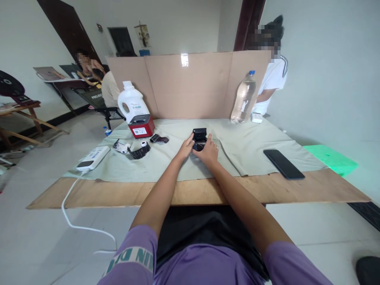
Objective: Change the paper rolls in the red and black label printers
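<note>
Head view: the small black printer (199,138) is the reference point; it sits on the grey-green cloth (237,146) near the middle of the table, its lid raised and tilted toward the cardboard screen (190,85) behind it; its long axis cannot be judged; no lettering on it is legible. The left hand (185,148) touches its left side, fingers together and curved against the casing; the right hand (208,152) covers its near right side, fingers slightly apart and pressed on the body. Left of the printer: a dark strip (159,139), a paper roll (144,144), a red-and-black box (141,125) with a white label too small to read, a white jug (132,102) with an unreadable label. Right of it: a black phone (283,164) lying flat; behind right, a clear bottle (243,99), upright. The near purple sleeve (133,257) bears partial white letters.
</note>
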Motion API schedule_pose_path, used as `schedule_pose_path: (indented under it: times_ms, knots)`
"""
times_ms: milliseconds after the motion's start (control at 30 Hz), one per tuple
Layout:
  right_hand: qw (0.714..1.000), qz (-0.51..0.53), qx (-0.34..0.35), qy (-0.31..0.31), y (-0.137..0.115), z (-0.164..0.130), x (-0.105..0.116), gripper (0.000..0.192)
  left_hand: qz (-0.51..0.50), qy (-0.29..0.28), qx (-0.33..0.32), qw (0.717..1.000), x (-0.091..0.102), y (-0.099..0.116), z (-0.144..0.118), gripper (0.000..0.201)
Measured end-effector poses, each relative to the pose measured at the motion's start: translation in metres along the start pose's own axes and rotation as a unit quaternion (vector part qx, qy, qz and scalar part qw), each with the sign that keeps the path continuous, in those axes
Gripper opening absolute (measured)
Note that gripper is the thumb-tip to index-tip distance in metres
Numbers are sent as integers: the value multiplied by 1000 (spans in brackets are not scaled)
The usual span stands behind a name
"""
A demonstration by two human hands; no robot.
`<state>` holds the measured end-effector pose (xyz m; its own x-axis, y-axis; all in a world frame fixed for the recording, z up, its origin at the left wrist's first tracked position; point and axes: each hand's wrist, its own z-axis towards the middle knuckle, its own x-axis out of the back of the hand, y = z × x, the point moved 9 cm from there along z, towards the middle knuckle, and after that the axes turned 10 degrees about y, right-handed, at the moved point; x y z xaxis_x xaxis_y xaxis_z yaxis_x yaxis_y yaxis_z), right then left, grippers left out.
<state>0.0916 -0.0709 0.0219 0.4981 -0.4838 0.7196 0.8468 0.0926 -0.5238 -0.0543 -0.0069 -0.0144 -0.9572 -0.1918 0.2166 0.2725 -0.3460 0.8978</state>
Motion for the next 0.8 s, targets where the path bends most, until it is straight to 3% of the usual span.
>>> schedule_pose_path:
  times_ms: [467,800]
  knots:
    - [1000,-5,6,3,-2,-1,2,112,88,1,5,996,-1,-11,-3,56]
    - [1000,0,6,4,-1,0,2,109,113,35,-48,992,8,4,0,46]
